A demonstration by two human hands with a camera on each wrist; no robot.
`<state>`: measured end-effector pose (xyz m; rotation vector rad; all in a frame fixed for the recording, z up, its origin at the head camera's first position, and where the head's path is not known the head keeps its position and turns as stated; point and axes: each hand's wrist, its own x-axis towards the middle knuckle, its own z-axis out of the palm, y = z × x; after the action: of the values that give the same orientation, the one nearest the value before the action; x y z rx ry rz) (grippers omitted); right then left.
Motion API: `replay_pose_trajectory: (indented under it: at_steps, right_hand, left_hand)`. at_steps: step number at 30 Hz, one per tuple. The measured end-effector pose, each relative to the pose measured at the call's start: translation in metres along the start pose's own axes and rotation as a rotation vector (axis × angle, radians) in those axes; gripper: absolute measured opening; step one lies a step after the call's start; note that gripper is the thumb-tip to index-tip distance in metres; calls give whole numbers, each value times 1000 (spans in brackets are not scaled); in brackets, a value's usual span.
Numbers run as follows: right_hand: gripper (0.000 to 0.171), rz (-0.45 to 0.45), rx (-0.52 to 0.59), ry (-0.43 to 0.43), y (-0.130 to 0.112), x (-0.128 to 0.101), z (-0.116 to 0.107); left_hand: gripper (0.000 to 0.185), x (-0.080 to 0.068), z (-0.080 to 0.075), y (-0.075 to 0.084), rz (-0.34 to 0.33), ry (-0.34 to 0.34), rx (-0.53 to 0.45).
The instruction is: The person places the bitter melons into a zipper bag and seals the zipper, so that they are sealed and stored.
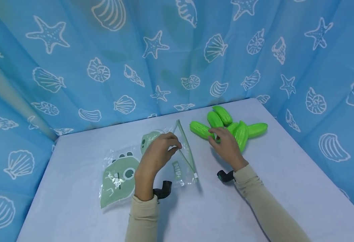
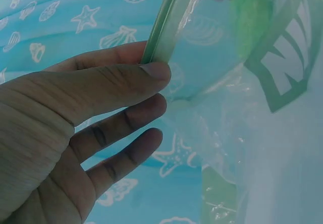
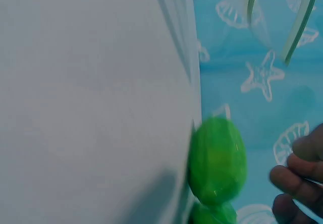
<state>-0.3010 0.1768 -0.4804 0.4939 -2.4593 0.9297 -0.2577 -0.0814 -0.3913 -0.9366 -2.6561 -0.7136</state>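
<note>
My left hand (image 1: 160, 151) pinched the zip bag (image 1: 152, 161) by its rim, mouth held wide, while my right hand (image 1: 226, 144), fingers loosely spread, touched the green toy cucumbers (image 1: 240, 131) just right of it.

Bright green toys (image 1: 228, 127); clear bag (image 1: 128, 168), seemingly green-printed.

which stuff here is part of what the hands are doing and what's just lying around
In the work:
- left hand, pinching the zip bag open by its rim
- right hand, on the green toy cucumbers

Just there:
- table
- blue seashell curtain
</note>
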Motion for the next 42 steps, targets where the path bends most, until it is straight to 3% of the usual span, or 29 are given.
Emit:
replay_pose_trajectory:
  at_steps: [7,17,27,35,42]
  right_hand:
    - [45,96,-222,-34,10,15,5]
    - [56,208,-320,-99,17,22,12]
    - [56,250,-210,-133,11,28,-11]
    - [53,156,-131,-116,-4,33,-26]
    - [52,130,-40,-166,-19,32,-34]
  left_hand:
    - [16,-3,4,3,31,-3,-14]
    - [15,-1,6,3,30,9,-16]
    - [16,1,3,-1,60,23,-2]
    - [14,0,2,-5,28,32,5]
    - [15,-3,2,-8,41,49,2]
